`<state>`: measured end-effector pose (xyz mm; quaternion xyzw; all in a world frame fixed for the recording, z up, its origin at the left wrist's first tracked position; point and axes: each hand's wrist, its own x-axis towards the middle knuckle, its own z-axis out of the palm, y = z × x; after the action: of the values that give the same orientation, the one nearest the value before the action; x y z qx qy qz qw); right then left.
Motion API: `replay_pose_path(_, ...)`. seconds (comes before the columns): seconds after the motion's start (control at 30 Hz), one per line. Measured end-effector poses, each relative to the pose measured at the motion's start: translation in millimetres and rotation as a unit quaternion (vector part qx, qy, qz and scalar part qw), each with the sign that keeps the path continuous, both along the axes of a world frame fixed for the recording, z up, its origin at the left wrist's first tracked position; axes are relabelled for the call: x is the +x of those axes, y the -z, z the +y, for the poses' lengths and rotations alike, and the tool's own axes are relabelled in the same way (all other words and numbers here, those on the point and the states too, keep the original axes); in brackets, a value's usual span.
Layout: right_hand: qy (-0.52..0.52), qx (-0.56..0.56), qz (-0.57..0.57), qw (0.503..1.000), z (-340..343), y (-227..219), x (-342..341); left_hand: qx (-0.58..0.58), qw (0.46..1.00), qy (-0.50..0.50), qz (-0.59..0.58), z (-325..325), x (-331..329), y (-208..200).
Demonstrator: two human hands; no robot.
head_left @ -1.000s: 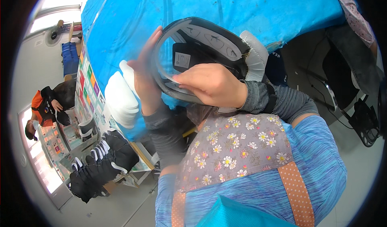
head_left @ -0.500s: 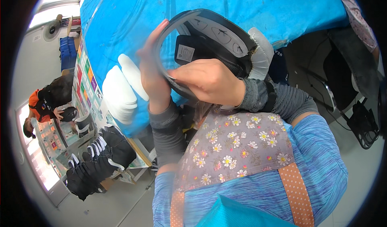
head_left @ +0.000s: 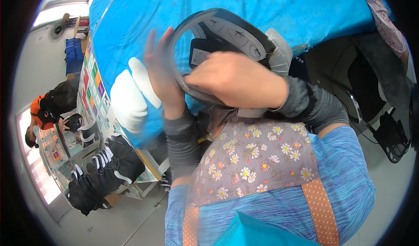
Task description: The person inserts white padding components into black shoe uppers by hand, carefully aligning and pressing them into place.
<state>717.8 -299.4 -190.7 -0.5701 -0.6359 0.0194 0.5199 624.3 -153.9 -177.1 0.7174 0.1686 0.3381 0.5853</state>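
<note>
Above my apron tilts a black and grey shoe upper [head_left: 205, 17], its inside and pale lined edge turned toward me. A small white label [head_left: 200, 56] shows inside it. With fingers curled in a pinch, my right hand [head_left: 242, 80] grips the near inner edge; the back of the hand hides the exact hold. Along the upper's left rim, my left hand [head_left: 163, 78] has its fingers stretched up and apart, smeared by motion, with the palm side against the rim. White curved pads [head_left: 128, 101] lie in a stack left of that hand, with another pad [head_left: 144, 82] beside them.
A blue cover [head_left: 135, 23] spreads over the table. Several black shoe uppers with white parts [head_left: 104, 172] are bunched at the lower left. Farther left, a person in orange [head_left: 41, 113] handles a dark piece. A dark chair [head_left: 371, 89] stands at the right.
My right hand has rolled over and shifted slightly right and up, still at the inner edge. My left fingers have lifted off the rim and spread. The shoe upper has barely moved.
</note>
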Motion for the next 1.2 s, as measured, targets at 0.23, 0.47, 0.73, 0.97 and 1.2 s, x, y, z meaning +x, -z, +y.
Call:
replay_pose_path(0.23,0.143,0.082,-0.154,0.974,23,-43,70,0.083,0.995,-0.052,0.011,-33,-36,-12)
replay_pose_path(0.47,0.030,-0.141,-0.199,0.969,63,-42,87,0.208,0.966,-0.100,0.115,-22,-33,-18)
replay_pose_path(0.73,0.115,-0.177,-0.261,0.942,75,-52,77,0.234,0.938,-0.075,0.244,25,-35,-41)
replay_pose_path(0.97,0.121,-0.171,-0.256,0.944,66,-55,67,0.221,0.944,-0.137,0.204,13,-27,-42)
replay_pose_path(1.2,0.131,-0.079,-0.262,0.953,62,-43,66,0.320,0.915,-0.153,0.193,21,-27,-34)
